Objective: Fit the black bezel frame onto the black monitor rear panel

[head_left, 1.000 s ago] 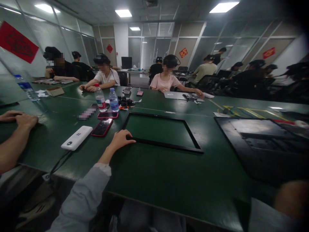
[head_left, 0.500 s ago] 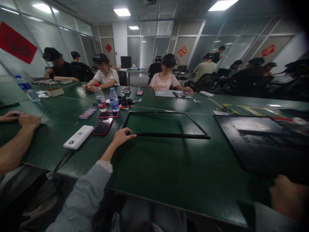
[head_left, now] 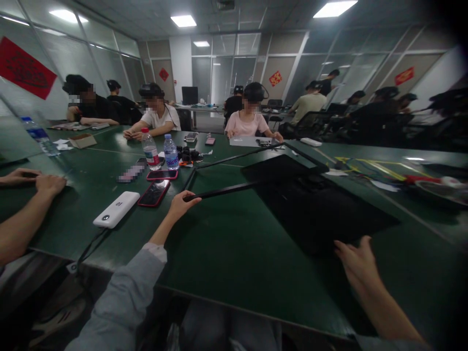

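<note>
A thin black rectangular frame (head_left: 226, 189), like a screen bezel, stretches across the middle of the table. My left hand (head_left: 181, 204) is closed on its near left corner, thumb along the front bar. The frame's right side is tilted up and passes over a large flat black panel (head_left: 292, 214). This panel lies slantwise, its near edge at my right hand (head_left: 360, 268). There the thumb and fingers are at the edge, thumb apart from the fingers; part of the fingers is hidden. A dark shadow falls on the table below the panel.
Left of the frame lie a white power bank (head_left: 116, 209), a red-edged phone (head_left: 154, 193) and two bottles, one a blue-capped bottle (head_left: 170, 153). A neighbour's hands (head_left: 51, 184) rest at the far left. Cables (head_left: 380, 170) and a round dish-like thing (head_left: 438, 192) sit at the right.
The black panel has come from the far right to the middle, under the frame, with my right hand following leftward. The frame's right side has risen and swung away; my left hand keeps its corner.
</note>
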